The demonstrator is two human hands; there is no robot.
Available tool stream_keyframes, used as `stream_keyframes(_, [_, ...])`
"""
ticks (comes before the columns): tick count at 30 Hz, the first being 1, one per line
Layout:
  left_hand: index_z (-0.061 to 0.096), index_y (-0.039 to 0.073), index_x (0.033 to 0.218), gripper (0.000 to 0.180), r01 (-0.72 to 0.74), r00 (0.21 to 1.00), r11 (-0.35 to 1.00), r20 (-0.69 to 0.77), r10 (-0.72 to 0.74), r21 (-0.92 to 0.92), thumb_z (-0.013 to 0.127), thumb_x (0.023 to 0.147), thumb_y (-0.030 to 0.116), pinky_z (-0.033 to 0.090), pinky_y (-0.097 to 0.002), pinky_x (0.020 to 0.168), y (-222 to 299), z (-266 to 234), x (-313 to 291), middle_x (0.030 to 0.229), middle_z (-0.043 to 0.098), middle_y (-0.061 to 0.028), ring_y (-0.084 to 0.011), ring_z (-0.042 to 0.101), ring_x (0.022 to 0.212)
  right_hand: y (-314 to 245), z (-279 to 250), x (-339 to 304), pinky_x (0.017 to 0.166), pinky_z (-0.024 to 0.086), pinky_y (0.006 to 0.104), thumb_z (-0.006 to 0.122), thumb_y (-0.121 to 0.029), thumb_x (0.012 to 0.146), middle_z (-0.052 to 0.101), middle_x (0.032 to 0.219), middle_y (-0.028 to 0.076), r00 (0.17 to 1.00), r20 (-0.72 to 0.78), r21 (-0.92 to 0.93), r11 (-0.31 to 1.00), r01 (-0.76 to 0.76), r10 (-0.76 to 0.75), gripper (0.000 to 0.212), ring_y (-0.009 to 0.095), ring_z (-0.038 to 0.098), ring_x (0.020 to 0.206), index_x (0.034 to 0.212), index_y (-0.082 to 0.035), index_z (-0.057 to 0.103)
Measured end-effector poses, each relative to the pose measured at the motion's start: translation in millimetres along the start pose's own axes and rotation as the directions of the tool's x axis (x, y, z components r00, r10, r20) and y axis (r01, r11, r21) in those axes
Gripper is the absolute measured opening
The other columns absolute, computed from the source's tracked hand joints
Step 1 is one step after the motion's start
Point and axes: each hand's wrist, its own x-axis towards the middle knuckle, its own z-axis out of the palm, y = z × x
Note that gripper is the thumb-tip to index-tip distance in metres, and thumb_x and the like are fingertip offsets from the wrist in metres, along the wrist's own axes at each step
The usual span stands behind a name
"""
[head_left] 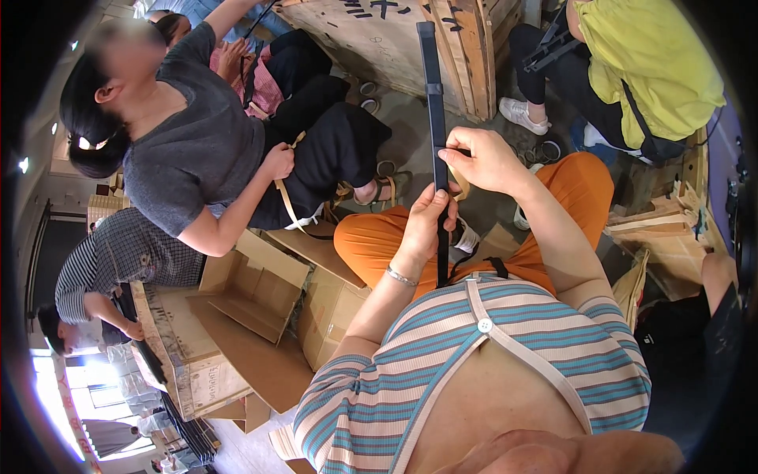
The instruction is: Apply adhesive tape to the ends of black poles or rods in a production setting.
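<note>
A long, flat black bar (432, 67) stands out ahead of me, with a collar-like piece partway along it. My left hand (429, 217) is closed round its lower part, thumb along the front. Higher up, my right hand (480, 160) pinches with thumb and forefinger against the bar's right edge. From under those right fingers a narrow yellow strip (463, 188) curves down toward my left hand. What lies between the right fingertips is mostly hidden. The bar's lower end runs down to my lap, over my orange trousers (580, 189).
Open cardboard boxes (260, 288) and a wooden crate (201, 379) stand at my left. A big wooden crate (379, 55) is ahead. Close on the left, a person in grey (205, 134) holds a yellow strip (288, 201); another in yellow (647, 71) sits at far right.
</note>
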Motion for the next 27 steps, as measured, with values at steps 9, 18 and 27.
stream_keyframes(9, [0.051, 0.003, 0.098, 0.022, -0.052, 0.992, 0.985, -0.106, 0.070, 0.163, 0.040, 0.096, 0.021, 0.034, -0.0210, 0.049, -5.4, 1.6, -1.0, 0.063, 0.046, -0.0020, -0.0088, 0.039, 0.051, 10.1, 13.0, 4.0, 0.057, 0.045, 0.0337, 0.063, -0.022, 0.076, 0.062, 0.068, 0.013, 0.993, -0.047, 0.084, 0.991, -0.102, 0.106, 0.020, 0.027, 0.061, 0.061, 0.076, -0.002, 0.061])
stream_keyframes(18, [0.053, 0.004, 0.083, 0.024, -0.059, 0.956, 0.995, -0.282, 0.078, 0.076, 0.046, 0.094, 0.025, 0.035, -0.0191, 0.052, -1.3, 5.8, -4.9, 0.065, 0.047, 0.0019, -0.0056, 0.042, 0.057, -6.6, 2.3, -3.5, 0.051, 0.038, 0.0246, 0.063, -0.014, 0.081, 0.055, 0.062, 0.002, 0.998, 0.039, 0.128, 0.991, -0.047, 0.042, 0.017, 0.006, 0.046, 0.056, 0.076, 0.001, 0.055])
stream_keyframes(27, [0.051, 0.005, 0.089, 0.013, -0.286, 0.940, 0.924, -0.115, 0.322, 0.254, 0.062, 0.084, 0.009, 0.033, -0.0169, 0.041, 22.9, 10.7, -1.1, 0.067, 0.052, 0.0021, -0.0027, 0.041, 0.046, -17.8, -22.0, -10.1, 0.054, 0.037, 0.0212, 0.060, -0.008, 0.084, 0.050, 0.070, -0.002, 0.994, 0.071, 0.255, 0.965, 0.065, -0.085, 0.014, 0.005, 0.043, 0.060, 0.076, -0.001, 0.049])
